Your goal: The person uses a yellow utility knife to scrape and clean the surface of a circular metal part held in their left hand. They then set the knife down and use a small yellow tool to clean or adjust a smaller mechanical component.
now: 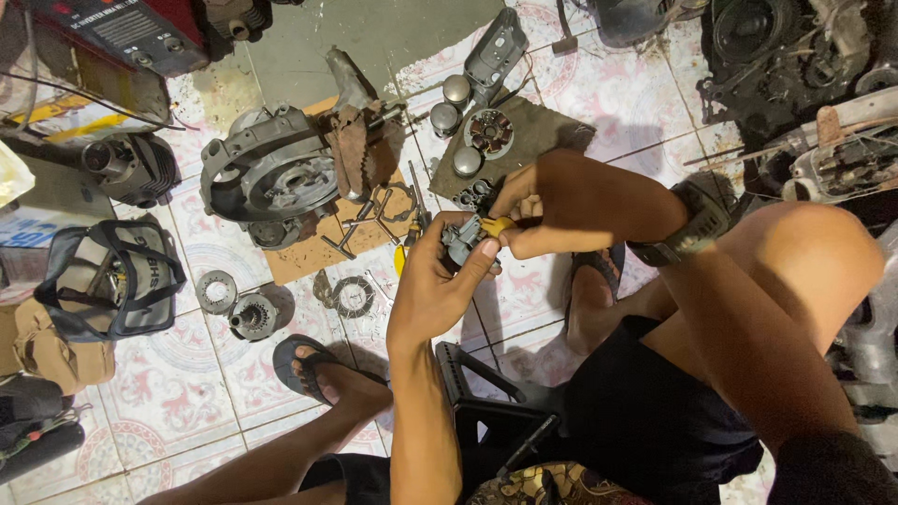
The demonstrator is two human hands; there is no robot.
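My left hand point(432, 285) grips a small grey metal engine part point(460, 238) from below, thumb pressed on its right side. My right hand point(561, 201), with a dark watch on its wrist, holds a yellow-handled tool point(497, 225) against the top of that part. Both hands hover above the patterned tile floor, in front of my knees. The tool's tip is hidden by the part and my fingers.
A large grey engine casing point(271, 173) lies on cardboard at upper left, with loose tools beside it. Round metal parts point(488, 131) rest on a dark cloth. A gear point(253, 315) and ring point(354, 296) lie on the tiles. A grey bag point(108, 278) sits left. My sandalled feet point(327, 369) flank a black stool.
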